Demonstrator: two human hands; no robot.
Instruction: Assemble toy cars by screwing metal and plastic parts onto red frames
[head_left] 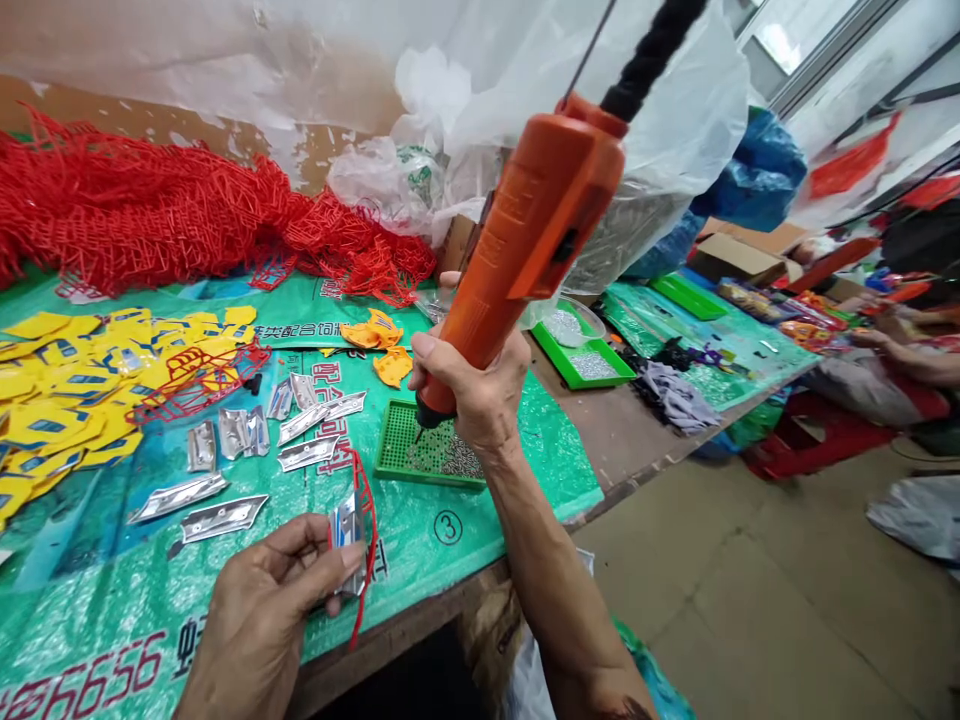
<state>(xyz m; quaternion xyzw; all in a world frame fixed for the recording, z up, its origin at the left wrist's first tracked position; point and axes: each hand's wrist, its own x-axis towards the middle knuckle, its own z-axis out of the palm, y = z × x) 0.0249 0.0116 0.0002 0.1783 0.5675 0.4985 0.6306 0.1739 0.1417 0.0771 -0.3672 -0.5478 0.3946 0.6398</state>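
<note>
My right hand [484,385] is wrapped round an orange electric screwdriver [517,230], tilted with its tip down. The tip is over a green perforated tray [386,465] that holds many small screws [461,455]. Between the thumb and fingers of my left hand [274,590] is a shiny silver plastic part [347,535], with a thin red strip [369,530] along its right side. Several similar silver parts [225,516] lie on the green sheet beyond my left hand.
Yellow pieces [67,390] are heaped at left, before a pile of red plastic frames [150,210]. Orange pieces [392,366] lie behind the tray. A bright green tray [581,375] with small parts stands at right. Farther right is another person's arm [915,350].
</note>
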